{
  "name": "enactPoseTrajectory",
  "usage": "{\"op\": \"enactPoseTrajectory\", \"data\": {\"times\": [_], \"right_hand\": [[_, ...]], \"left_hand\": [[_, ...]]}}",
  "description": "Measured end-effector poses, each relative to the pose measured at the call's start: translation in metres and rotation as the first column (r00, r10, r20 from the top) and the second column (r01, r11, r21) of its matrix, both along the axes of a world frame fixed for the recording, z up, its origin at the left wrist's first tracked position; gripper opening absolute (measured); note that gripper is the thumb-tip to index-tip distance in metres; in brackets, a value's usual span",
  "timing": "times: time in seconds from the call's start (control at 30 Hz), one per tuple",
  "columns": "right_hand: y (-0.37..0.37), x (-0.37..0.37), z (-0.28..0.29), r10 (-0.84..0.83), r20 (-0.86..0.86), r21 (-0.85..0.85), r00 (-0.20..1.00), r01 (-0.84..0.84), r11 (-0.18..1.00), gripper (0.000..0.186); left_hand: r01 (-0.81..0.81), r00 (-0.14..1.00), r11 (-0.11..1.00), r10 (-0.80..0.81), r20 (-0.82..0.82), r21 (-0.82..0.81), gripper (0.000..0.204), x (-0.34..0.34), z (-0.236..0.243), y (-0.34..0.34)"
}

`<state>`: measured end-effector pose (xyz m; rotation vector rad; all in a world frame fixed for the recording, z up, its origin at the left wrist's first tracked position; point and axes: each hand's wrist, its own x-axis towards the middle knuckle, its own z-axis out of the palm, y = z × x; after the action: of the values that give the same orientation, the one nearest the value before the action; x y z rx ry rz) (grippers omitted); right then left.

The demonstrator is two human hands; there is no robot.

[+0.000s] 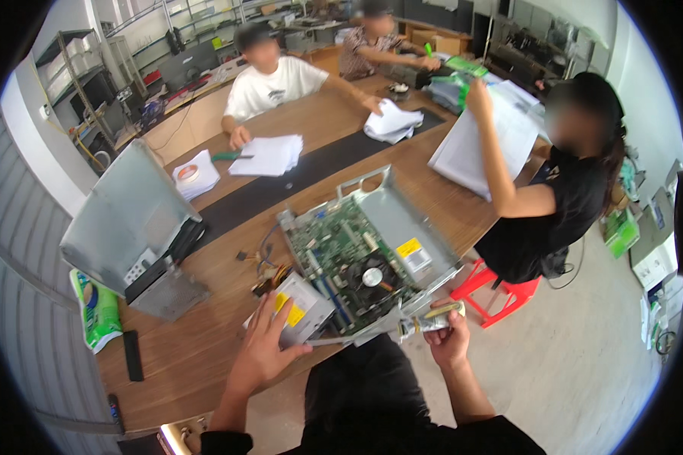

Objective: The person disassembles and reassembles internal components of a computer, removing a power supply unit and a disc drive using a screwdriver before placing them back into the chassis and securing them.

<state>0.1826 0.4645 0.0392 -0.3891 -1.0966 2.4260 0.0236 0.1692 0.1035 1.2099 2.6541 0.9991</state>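
An opened desktop computer case (402,205) lies on the table in front of me, with a green motherboard (330,235) and a round black cooling fan (372,278) showing inside. My left hand (264,345) rests with spread fingers on the power supply (307,305), a metal box with a yellow label at the case's near left corner. Loose cables (269,267) bunch behind that box. At the near right corner, my right hand (451,341) is closed around a short silvery and yellowish object (432,318). Its exact kind is unclear; its left end meets the case's edge.
Left stands a metal cover (129,220), beside a green packet (97,311) and a black strip (133,355). Across the table, people handle paper stacks (267,155); tape (188,174) sits on one. A person in black sits right on a red stool (501,292).
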Motion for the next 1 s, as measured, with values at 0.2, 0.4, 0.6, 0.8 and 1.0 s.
{"op": "enactPoseTrajectory", "data": {"times": [0.2, 0.4, 0.6, 0.8, 1.0], "right_hand": [[0.034, 0.014, 0.002, -0.156, -0.069, -0.077, 0.985, 0.150, 0.986, 0.048], [0.036, 0.015, 0.000, -0.235, -0.038, -0.174, 0.971, 0.225, 0.959, 0.046], [0.043, 0.016, -0.013, -0.208, -0.094, -0.074, 0.974, 0.201, 0.977, 0.045], [0.046, 0.012, -0.007, -0.198, -0.080, -0.039, 0.977, 0.196, 0.980, 0.047], [0.045, 0.015, -0.012, -0.176, -0.045, -0.043, 0.983, 0.174, 0.984, 0.045]], "left_hand": [[-0.043, 0.999, 0.899, 0.047, -0.002, -0.435, 0.102, -0.010, -0.001, 0.023], [-0.178, 0.983, 0.897, 0.176, -0.042, -0.406, 0.106, -0.018, -0.012, 0.034], [-0.206, 0.976, 0.951, 0.181, -0.124, -0.232, 0.101, -0.020, -0.025, 0.031], [-0.288, 0.954, 0.957, 0.283, -0.101, -0.038, 0.102, -0.013, -0.024, 0.022], [-0.395, 0.904, 0.848, 0.427, -0.012, 0.353, 0.112, 0.004, -0.057, -0.004]]}}
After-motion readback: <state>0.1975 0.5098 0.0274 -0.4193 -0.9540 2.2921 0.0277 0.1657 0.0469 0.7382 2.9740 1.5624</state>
